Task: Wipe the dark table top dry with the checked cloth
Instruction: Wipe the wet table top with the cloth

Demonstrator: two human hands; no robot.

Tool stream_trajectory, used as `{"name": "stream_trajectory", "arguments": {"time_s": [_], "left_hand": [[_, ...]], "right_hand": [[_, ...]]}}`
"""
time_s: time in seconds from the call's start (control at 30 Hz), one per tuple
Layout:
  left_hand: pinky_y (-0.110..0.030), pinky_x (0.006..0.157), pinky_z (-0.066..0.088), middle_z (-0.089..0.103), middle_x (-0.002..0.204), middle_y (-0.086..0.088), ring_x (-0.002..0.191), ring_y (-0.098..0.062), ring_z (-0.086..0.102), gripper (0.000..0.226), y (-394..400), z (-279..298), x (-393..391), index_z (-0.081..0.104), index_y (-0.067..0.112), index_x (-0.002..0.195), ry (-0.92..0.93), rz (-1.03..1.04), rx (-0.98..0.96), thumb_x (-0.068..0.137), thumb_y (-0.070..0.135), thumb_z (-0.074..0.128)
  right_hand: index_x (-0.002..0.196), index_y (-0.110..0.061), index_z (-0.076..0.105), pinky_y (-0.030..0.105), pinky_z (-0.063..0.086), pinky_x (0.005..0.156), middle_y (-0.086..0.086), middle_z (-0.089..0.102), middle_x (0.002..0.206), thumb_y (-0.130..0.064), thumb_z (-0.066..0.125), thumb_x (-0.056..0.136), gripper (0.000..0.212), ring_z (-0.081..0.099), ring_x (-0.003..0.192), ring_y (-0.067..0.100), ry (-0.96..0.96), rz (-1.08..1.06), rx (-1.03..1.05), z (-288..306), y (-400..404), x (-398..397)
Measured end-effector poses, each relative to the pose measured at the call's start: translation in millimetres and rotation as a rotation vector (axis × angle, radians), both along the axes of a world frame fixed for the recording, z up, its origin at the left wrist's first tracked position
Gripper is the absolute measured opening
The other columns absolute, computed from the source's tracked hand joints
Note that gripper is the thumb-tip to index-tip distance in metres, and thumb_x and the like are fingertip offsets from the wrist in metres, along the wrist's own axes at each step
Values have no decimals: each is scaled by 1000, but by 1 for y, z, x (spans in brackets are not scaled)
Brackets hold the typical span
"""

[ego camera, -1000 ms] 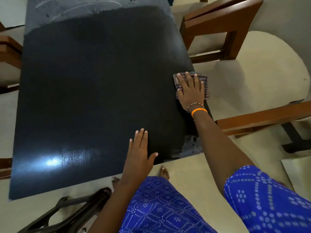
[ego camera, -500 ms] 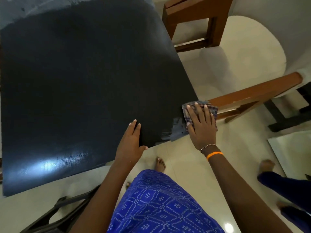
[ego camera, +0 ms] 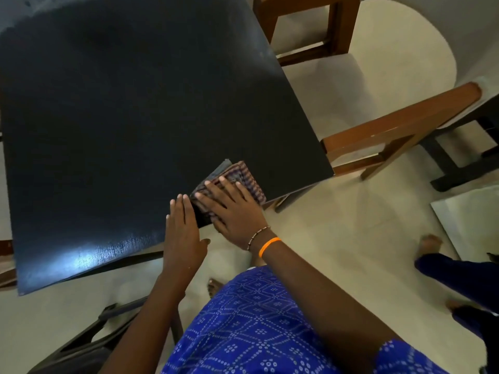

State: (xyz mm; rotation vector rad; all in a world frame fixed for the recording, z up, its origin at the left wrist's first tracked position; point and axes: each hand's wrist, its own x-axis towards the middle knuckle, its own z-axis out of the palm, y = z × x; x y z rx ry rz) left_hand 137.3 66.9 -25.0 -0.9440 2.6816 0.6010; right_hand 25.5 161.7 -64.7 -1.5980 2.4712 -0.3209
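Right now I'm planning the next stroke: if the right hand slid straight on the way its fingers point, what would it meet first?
Nothing, it seems. The right hand presses the checked cloth flat, fingers pointing up-left across the dark table top. That line shows only bare surface; the left hand lies beside it, out of the path.

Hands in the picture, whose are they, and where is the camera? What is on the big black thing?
The camera sits on a person's head and looks down, so you see that person's own two arms. The big black thing is a dark table top. The right hand, with the orange band on its wrist, presses flat on a folded checked cloth near the table's front edge. The left hand lies flat on that edge, right beside the cloth, holding nothing. Wooden chairs stand by the table. Another person's foot shows on the floor at the right.
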Motion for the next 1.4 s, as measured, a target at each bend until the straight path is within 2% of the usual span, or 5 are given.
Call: {"name": "stream_trajectory", "arguments": {"time_s": [0.43,0.57,0.9,1.1,1.4], "left_hand": [[-35,114,1,5,157,-9,145,-24,-2,77,25,-1,-10,13,10,146,179,27,33,86,19,59],[-37,116,3,12,156,-9,145,-23,-1,71,14,0,17,19,9,145,258,149,80,84,8,56],[-49,116,20,27,150,-13,144,-27,9,66,-27,3,108,29,6,141,386,406,83,80,-2,54],[-42,116,21,18,153,-12,144,-27,11,71,-61,2,170,24,9,142,398,631,70,80,1,59],[-23,100,24,30,146,-14,135,-26,29,65,-115,6,260,27,8,140,500,838,174,81,0,53]], "right_hand": [[147,-23,24,55,7,116,8,23,156,-37,28,89,60,14,145,33,56,-530,48,-1,114,-109],[147,-15,23,59,4,114,18,23,154,-30,46,72,79,12,143,40,109,-370,49,-3,105,-85],[139,-9,29,56,36,103,24,46,140,0,75,59,92,46,125,46,388,38,110,5,16,4],[135,-13,48,49,45,97,17,54,135,-10,66,62,75,56,117,39,455,130,148,5,-63,87],[139,-23,42,39,45,99,5,55,135,-25,27,86,55,58,116,25,483,346,193,2,-215,254]]}}
